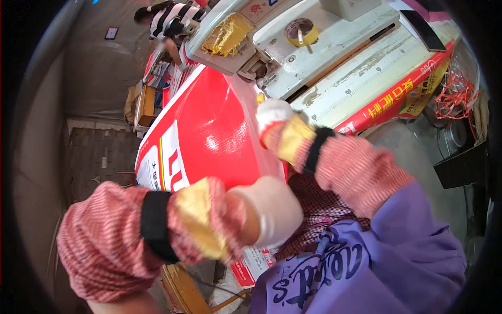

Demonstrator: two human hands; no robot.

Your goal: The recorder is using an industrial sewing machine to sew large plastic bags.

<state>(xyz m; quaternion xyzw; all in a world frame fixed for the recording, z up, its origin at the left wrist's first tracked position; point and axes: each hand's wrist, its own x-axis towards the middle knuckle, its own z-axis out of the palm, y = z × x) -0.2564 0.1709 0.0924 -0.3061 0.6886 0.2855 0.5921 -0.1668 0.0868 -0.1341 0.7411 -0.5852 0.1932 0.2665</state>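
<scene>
Both gloved hands (274, 206) on red sack (219, 131)

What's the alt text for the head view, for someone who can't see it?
Looking down, a person's two white-gloved hands press on a glossy red bag with white panels: the left hand near its lower edge, the right hand at its far edge beside a worn white sewing machine. A yellow tape roll sits on the machine; another person works behind.
</scene>
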